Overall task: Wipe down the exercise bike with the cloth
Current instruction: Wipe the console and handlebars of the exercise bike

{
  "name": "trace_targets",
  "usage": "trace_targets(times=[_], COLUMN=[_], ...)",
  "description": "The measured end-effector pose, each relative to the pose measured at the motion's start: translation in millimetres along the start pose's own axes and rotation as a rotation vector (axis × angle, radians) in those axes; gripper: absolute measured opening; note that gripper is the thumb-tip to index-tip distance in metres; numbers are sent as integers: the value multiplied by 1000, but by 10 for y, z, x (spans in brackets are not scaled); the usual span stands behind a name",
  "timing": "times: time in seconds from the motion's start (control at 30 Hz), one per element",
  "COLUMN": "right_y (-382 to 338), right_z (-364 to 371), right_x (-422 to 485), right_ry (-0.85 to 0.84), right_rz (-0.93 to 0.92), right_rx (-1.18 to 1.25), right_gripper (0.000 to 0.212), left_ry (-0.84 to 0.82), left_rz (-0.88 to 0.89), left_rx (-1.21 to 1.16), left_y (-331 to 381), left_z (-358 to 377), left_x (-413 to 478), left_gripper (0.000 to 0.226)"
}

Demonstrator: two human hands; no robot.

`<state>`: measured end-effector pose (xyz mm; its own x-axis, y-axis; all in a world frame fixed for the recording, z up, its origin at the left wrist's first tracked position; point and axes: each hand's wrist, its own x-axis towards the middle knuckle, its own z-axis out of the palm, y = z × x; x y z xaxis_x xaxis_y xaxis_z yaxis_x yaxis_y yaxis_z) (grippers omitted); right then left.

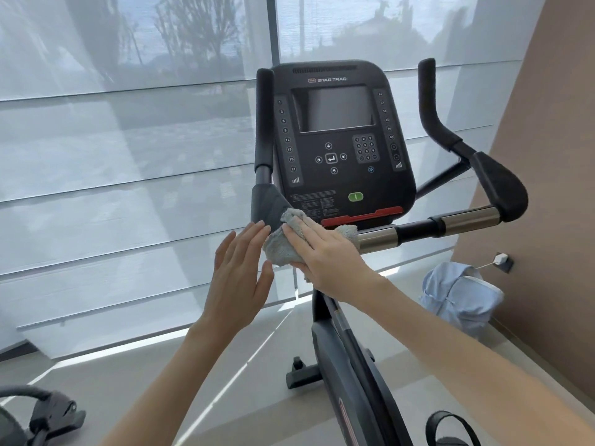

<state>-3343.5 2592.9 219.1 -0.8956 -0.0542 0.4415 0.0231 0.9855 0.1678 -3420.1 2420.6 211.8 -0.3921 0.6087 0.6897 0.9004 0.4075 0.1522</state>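
cloth (280,252) under right hand (328,257)

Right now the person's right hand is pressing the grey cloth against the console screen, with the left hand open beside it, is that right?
Not the screen. The head view shows the right hand pressing the grey cloth on the handlebar below the console; nothing touches the screen. The left hand is open beside it.

Left hand (240,281) open, fingers straight, upright; right hand (325,255) flat, palm down, fingers extended.
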Motion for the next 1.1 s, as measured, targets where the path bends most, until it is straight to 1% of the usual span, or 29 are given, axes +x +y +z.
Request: trace_targets(times=[0.1,0.23,0.4,0.5,0.57,0.6,0.67,0.8,0.9,1.0,1.1], right_y=[145,513,1008,1181,1218,1202,1122,884,665,422,121], right_z=[8,-17,-44,-1,68,99,110,-38,-206,-375,-558], right_x=[-191,-410,-578,-662,-737,-762,-776,-913,-1186,-1496,-1826], right_ry=[45,82,88,184,281,312,322,314,244,178,206], right_rz=[78,168,319,418,478,500,538,582,639,736,859], right_rx=[-15,-15,92,154,169,186,255,329,313,261,181], right_gripper=[59,49,52,50,41,37,33,34,38,33,28], left_ry=[-47,-100,-119,-123,-127,-127,-132,-134,-117,-157,-169], left_rz=[39,77,74,68,67,64,54,54,60,37,126], left_rx=[16,59,117,142,157,160,157,208,207,175,65], left_y=[103,214,295,298,294,295,301,332,396,465,555], left_z=[99,258,413,448,464,471,486,481,466,419,351], left_x=[39,61,52,34,27,23,18,28,34,20,-24], left_gripper=[47,49,50,51,52,52,53,52,50,62,61])
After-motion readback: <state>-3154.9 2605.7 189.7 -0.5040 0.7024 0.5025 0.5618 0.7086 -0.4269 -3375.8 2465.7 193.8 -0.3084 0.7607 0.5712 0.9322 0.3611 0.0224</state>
